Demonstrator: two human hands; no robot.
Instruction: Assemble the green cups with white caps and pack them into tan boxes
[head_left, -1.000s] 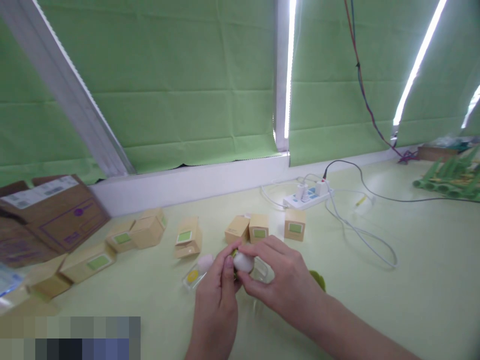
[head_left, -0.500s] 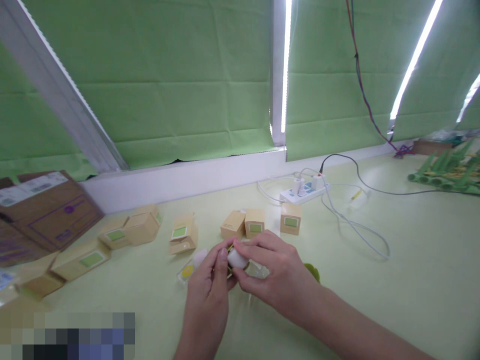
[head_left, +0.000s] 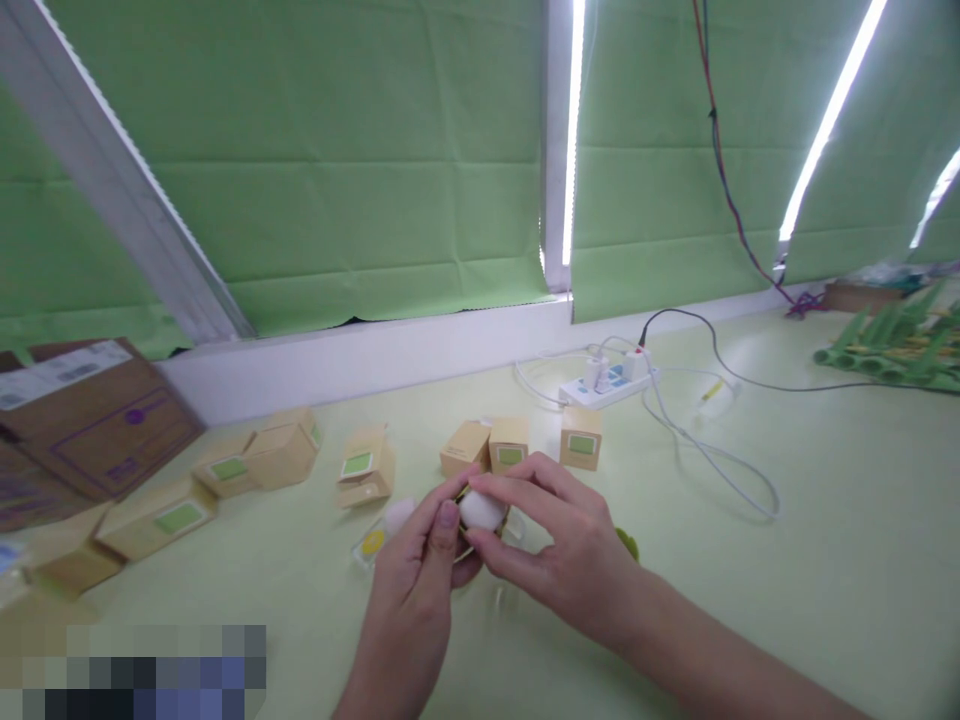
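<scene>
Between my two hands is a small white rounded piece (head_left: 482, 511) with a thin yellow-green and dark edge around it; its exact kind I cannot make out. My left hand (head_left: 424, 570) is closed on its left edge, thumb on the near side. With thumb and fingertips, my right hand (head_left: 570, 540) grips the white piece from the right. Just left of my fingers lies a clear plastic packet (head_left: 369, 545) with a yellow round spot. A clear object (head_left: 515, 528), partly hidden, shows behind the right fingers. Past my right wrist a green fuzzy thing (head_left: 628, 543) peeks out.
Small tan boxes with green labels stand beyond my hands, one of them (head_left: 580, 437) on the right and another (head_left: 366, 467) on the left. More line the left side near a brown carton (head_left: 97, 420). A power strip (head_left: 607, 382) with trailing cables lies behind. Green tubes (head_left: 892, 350) are far right.
The white piece has shifted slightly right and up in my hands and shows more of its face. The fingers of my right hand have moved a little over it.
</scene>
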